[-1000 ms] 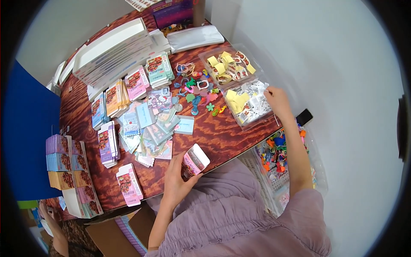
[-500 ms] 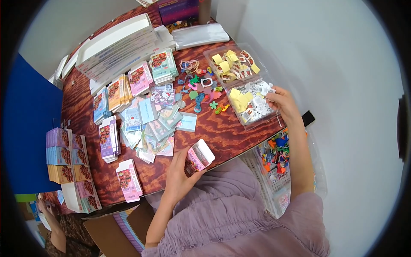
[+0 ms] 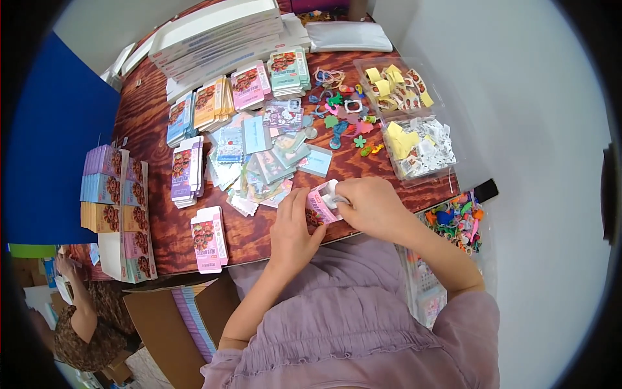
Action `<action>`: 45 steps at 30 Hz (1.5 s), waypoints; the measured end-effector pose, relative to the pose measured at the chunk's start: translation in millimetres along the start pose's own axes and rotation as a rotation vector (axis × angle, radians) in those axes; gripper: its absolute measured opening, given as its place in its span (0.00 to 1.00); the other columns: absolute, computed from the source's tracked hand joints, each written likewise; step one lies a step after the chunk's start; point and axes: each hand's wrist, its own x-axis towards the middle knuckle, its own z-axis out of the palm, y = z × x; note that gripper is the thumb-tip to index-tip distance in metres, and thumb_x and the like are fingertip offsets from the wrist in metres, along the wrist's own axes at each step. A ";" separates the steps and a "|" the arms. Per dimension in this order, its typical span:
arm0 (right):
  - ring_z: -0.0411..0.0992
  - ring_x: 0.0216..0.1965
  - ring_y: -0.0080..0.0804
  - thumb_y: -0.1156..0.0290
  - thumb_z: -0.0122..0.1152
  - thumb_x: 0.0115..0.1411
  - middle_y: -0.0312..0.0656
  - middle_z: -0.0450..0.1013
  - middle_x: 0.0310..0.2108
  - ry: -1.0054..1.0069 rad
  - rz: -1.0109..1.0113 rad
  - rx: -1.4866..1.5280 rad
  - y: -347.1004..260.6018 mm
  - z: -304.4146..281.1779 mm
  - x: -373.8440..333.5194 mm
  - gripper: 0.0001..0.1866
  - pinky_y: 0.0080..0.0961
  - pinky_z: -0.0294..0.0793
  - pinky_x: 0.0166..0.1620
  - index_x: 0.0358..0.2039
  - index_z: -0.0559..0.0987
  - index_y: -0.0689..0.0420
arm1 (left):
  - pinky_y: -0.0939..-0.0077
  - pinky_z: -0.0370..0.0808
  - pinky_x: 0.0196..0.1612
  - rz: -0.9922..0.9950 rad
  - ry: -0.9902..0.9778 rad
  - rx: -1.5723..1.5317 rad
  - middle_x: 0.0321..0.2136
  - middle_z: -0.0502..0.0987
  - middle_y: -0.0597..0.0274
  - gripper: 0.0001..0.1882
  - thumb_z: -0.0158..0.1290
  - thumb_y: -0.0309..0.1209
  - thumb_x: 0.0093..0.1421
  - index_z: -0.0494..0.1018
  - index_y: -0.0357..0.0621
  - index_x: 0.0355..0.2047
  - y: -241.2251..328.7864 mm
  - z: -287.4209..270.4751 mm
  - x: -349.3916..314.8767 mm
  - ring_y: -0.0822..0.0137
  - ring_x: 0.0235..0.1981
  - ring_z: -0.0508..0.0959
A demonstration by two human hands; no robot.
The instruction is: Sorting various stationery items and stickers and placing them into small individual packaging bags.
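Observation:
My left hand (image 3: 293,228) is closed around a small pink printed carton (image 3: 316,206), held just over the table's front edge with its end flap open. At that open end my right hand (image 3: 370,205) is closed, fingertips pinching a small white piece (image 3: 338,200) partly in the mouth of the carton. My fingers cover most of this piece. On the table to the left lies a flat pink carton (image 3: 207,241). Beyond my hands are loose cards and clear sleeves (image 3: 265,162) in a heap. A clear two-part tray (image 3: 421,170) holds yellow and white paper pieces.
Stacks of coloured cartons, such as the green one (image 3: 288,68), line the back. White trays (image 3: 214,39) are piled behind them. Small plastic trinkets (image 3: 338,133) lie near the clear tray. At lower left stand filled display boxes (image 3: 123,214), an open cardboard box (image 3: 155,324) and another person's arm (image 3: 83,311).
My right hand has moved from the clear tray to the open end of the pink carton, bringing a small white piece. The whole view has shifted, with the table sitting further right.

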 end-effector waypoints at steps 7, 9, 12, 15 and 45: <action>0.77 0.35 0.47 0.70 0.63 0.55 0.48 0.78 0.31 -0.084 -0.064 -0.091 -12.3 3.7 14.4 0.08 0.43 0.74 0.37 0.35 0.78 0.57 | 0.58 0.74 0.54 -0.037 0.058 -0.033 0.56 0.68 0.45 0.41 0.67 0.28 0.47 0.61 0.37 0.61 -10.6 -3.2 -9.2 0.45 0.56 0.71; 0.78 0.36 0.47 0.71 0.63 0.55 0.48 0.78 0.33 -0.069 -0.077 -0.038 -17.0 -0.6 14.1 0.10 0.41 0.74 0.37 0.38 0.79 0.57 | 0.58 0.74 0.54 -0.064 0.063 -0.059 0.55 0.69 0.45 0.41 0.67 0.28 0.47 0.61 0.37 0.61 -12.5 -4.9 -11.1 0.45 0.56 0.71; 0.78 0.37 0.48 0.71 0.63 0.56 0.49 0.78 0.34 -0.064 -0.086 -0.014 -22.5 -2.4 15.5 0.15 0.40 0.74 0.38 0.45 0.78 0.56 | 0.58 0.74 0.53 -0.070 0.069 -0.100 0.54 0.69 0.45 0.41 0.68 0.28 0.48 0.61 0.37 0.60 -14.4 -4.7 -10.5 0.45 0.55 0.71; 0.78 0.37 0.49 0.73 0.62 0.56 0.50 0.78 0.36 0.048 -0.070 0.023 -32.8 1.1 14.3 0.19 0.41 0.74 0.38 0.50 0.75 0.56 | 0.59 0.74 0.51 -0.062 0.086 -0.168 0.52 0.70 0.46 0.40 0.68 0.29 0.48 0.61 0.37 0.59 -12.9 -4.3 -8.8 0.46 0.52 0.73; 0.72 0.41 0.17 0.77 0.54 0.68 0.37 0.74 0.42 0.335 0.064 1.129 -13.5 53.9 -32.6 0.08 0.18 0.73 0.44 0.46 0.76 0.65 | 0.74 0.78 0.49 -0.147 -0.202 -0.891 0.50 0.71 0.55 0.27 0.54 0.17 0.63 0.62 0.38 0.62 -8.0 -29.5 -22.8 0.67 0.51 0.77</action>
